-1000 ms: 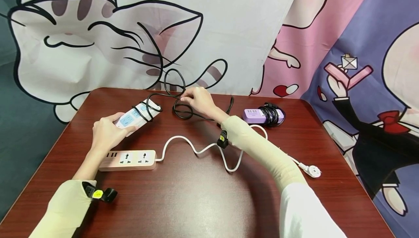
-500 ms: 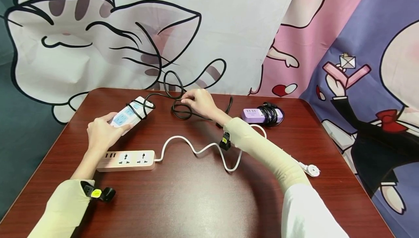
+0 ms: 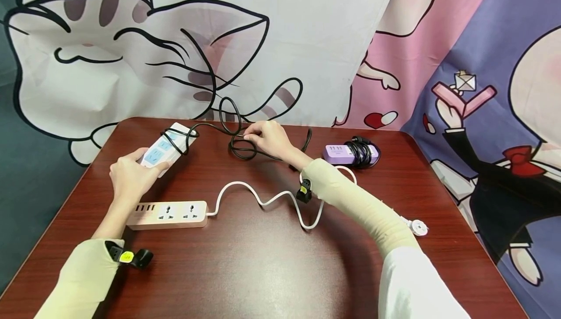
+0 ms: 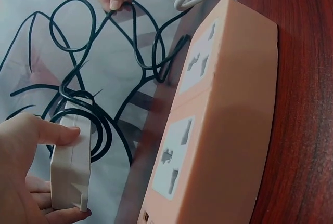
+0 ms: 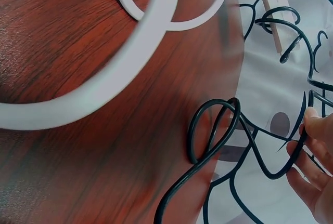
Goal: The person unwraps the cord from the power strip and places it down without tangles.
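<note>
Left hand (image 3: 133,177) is held at left, curled in a grip. Right arm (image 3: 355,204) is extended from near right; right hand (image 3: 269,139) is held far, in a pinch.

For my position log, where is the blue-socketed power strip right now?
In the head view, the blue-socketed power strip is left of centre, held by the left hand, beyond the peach power strip.

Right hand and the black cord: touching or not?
Touching. The right wrist view shows the right hand holding the black cord between thumb and fingers.
</note>
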Motion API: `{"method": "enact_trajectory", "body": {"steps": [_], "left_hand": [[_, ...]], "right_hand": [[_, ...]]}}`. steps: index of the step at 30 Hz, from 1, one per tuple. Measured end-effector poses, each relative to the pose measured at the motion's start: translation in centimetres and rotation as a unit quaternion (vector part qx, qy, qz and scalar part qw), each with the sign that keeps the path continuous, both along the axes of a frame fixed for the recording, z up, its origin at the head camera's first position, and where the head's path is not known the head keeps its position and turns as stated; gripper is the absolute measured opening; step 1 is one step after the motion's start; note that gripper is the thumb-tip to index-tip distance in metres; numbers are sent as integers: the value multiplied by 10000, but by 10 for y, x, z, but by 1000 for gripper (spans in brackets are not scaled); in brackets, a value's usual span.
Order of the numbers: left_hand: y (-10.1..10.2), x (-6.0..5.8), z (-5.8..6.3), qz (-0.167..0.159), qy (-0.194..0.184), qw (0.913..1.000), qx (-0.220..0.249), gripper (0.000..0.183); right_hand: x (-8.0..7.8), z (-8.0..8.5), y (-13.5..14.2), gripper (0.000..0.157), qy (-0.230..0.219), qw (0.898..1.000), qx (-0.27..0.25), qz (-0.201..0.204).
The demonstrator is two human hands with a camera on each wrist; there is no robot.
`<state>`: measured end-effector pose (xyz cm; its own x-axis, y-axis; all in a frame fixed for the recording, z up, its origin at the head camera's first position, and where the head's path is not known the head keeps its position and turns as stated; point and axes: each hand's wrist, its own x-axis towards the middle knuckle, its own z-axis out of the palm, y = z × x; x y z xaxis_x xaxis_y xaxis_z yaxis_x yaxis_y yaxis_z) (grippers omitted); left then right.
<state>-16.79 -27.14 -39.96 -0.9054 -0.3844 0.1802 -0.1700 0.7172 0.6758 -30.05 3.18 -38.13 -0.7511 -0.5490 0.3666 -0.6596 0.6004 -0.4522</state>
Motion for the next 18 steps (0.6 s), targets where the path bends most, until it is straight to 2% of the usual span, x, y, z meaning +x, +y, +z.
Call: {"method": "enact_trajectory", "body": {"steps": [18], "left_hand": [[-5,0,8,196,285,9993,137,60]], "right_hand": [[1,-1,9,10,66,9996,253,-71]]}}
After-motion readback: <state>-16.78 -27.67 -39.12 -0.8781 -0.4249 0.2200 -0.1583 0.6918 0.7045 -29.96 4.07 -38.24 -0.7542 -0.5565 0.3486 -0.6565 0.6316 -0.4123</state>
